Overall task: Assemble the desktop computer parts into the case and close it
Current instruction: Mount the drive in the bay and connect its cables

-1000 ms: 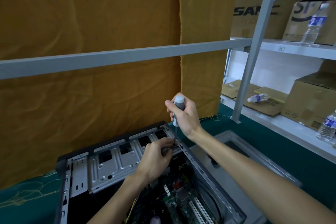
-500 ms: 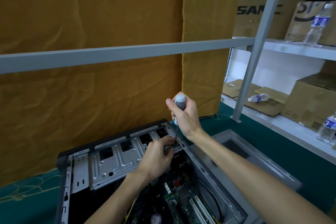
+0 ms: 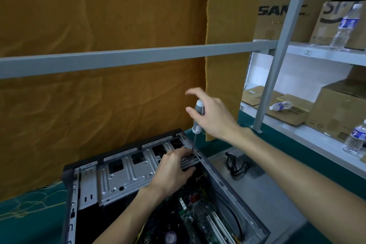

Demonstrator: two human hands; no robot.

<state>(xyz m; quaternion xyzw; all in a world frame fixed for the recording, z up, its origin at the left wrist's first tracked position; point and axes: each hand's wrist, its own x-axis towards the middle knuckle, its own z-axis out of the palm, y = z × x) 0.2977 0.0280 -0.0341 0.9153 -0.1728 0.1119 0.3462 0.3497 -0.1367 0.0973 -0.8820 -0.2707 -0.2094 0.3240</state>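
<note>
An open desktop computer case (image 3: 126, 172) lies on its side on the green table, its motherboard (image 3: 198, 216) exposed inside. My right hand (image 3: 213, 119) holds a grey-handled screwdriver (image 3: 198, 117) upright, fingers partly spread around the handle, its tip down on the case's upper right corner. My left hand (image 3: 174, 170) grips a grey metal part (image 3: 190, 161) at that corner, right beside the screwdriver tip. The screw itself is hidden by my fingers.
The case's side panel (image 3: 263, 190) lies flat to the right with a black cable (image 3: 235, 164) on it. A grey rail (image 3: 138, 57) crosses in front of an orange cloth. Shelves at right hold cardboard boxes (image 3: 340, 113) and water bottles (image 3: 354, 140).
My right hand's fingers have loosened and spread around the screwdriver handle, which was fully wrapped before. The left hand stays at the same corner.
</note>
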